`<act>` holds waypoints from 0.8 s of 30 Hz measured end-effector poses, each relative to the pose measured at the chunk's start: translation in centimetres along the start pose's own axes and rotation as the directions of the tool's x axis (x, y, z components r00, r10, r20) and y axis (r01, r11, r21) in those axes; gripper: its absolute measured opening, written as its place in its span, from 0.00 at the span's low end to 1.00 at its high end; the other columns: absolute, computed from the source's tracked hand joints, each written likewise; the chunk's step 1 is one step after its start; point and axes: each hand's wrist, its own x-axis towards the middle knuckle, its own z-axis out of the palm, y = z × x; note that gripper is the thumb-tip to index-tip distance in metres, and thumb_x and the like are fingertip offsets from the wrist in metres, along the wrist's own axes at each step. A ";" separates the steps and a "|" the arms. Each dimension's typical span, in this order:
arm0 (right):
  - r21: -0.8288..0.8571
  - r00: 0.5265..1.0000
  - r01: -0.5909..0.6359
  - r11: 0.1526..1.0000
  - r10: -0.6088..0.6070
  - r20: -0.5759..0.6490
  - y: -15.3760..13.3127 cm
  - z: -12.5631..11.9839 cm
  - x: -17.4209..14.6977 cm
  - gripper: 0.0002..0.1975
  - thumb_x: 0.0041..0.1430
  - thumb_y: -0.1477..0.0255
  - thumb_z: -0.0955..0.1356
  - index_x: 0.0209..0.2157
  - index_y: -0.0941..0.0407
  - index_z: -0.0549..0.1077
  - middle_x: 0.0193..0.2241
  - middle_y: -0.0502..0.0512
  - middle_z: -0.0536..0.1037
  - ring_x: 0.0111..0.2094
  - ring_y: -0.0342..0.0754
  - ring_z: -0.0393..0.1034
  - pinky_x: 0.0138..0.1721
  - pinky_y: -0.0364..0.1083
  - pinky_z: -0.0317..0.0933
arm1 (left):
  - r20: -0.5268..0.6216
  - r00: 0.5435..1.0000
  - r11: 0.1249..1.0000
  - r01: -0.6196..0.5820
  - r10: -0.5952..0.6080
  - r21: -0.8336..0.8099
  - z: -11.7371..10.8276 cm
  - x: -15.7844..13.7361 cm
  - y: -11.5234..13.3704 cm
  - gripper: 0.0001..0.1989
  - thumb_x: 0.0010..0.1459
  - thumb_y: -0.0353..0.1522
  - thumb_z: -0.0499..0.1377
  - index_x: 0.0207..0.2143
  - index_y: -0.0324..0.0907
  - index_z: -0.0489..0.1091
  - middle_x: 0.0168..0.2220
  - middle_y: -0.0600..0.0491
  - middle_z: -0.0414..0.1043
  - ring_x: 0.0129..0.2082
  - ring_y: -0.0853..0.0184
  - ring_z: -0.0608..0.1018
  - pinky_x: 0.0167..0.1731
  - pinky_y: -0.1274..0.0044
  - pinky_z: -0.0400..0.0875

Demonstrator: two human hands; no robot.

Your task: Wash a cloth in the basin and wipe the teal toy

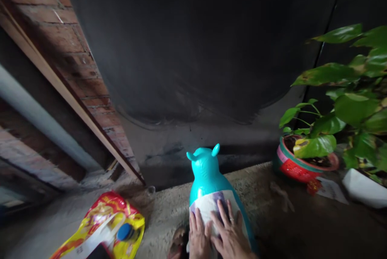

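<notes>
Concrete ledge (pixel 266 186), both hands flat, unclenched, L hand (pixel 198 234) & R hand (pixel 229 232) pressing label (pixel 208 204) on teal toy (pixel 207 170)

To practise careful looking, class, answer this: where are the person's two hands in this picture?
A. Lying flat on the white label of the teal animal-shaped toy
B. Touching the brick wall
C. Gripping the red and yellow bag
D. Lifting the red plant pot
A: both the left hand and the right hand lie flat, fingers spread, on the white label of the teal animal-shaped toy.
</notes>
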 end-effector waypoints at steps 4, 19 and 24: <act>-0.055 0.999 0.042 0.998 -0.042 0.013 2.3 2.8 -3.9 0.32 0.60 0.64 0.66 0.63 0.34 0.52 0.67 0.53 0.47 0.66 0.73 0.42 0.56 0.79 0.49 | 0.044 0.988 0.988 0.151 -0.149 -0.035 -0.8 -2.6 -5.2 0.30 0.56 0.45 0.53 0.60 0.47 0.64 0.59 0.48 0.67 0.62 0.53 0.65 0.61 0.64 0.65; 0.137 0.999 0.024 0.990 -0.029 0.038 -1.9 -2.4 2.3 0.33 0.58 0.58 0.66 0.63 0.36 0.53 0.69 0.46 0.27 0.67 0.71 0.21 0.59 0.80 0.22 | 0.167 0.970 0.946 0.216 -0.179 -0.240 -0.1 2.3 0.0 0.38 0.61 0.45 0.39 0.66 0.30 0.41 0.70 0.40 0.37 0.70 0.60 0.39 0.68 0.67 0.44; 0.273 0.990 0.121 0.954 -0.135 0.036 -2.4 -5.5 4.6 0.32 0.62 0.55 0.63 0.65 0.41 0.51 0.68 0.48 0.23 0.67 0.71 0.18 0.58 0.80 0.23 | 0.064 0.979 0.911 0.205 -0.195 -0.357 0.5 7.0 -2.4 0.42 0.57 0.50 0.39 0.65 0.30 0.45 0.68 0.33 0.45 0.69 0.51 0.46 0.67 0.59 0.47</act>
